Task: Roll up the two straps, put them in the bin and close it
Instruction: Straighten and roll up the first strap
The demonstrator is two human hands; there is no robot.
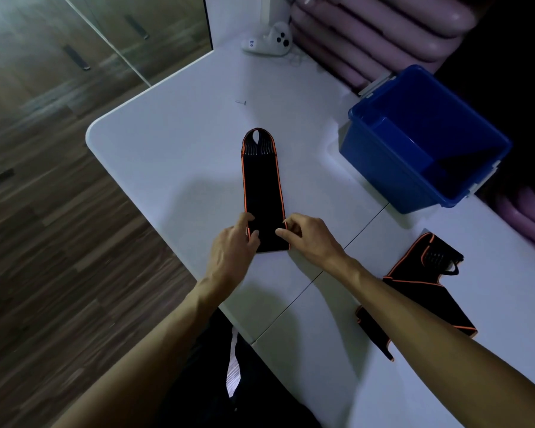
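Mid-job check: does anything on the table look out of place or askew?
Yes. A small metal screw lies loose on the white table, beyond the flat black strap with orange edging that both hands hold. The second black, orange-edged strap lies crumpled and folded over itself, near the right forearm.

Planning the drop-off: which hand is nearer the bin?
Right. The right hand lies below-left of the bin, on the flat strap's near end; the left hand sits farther left.
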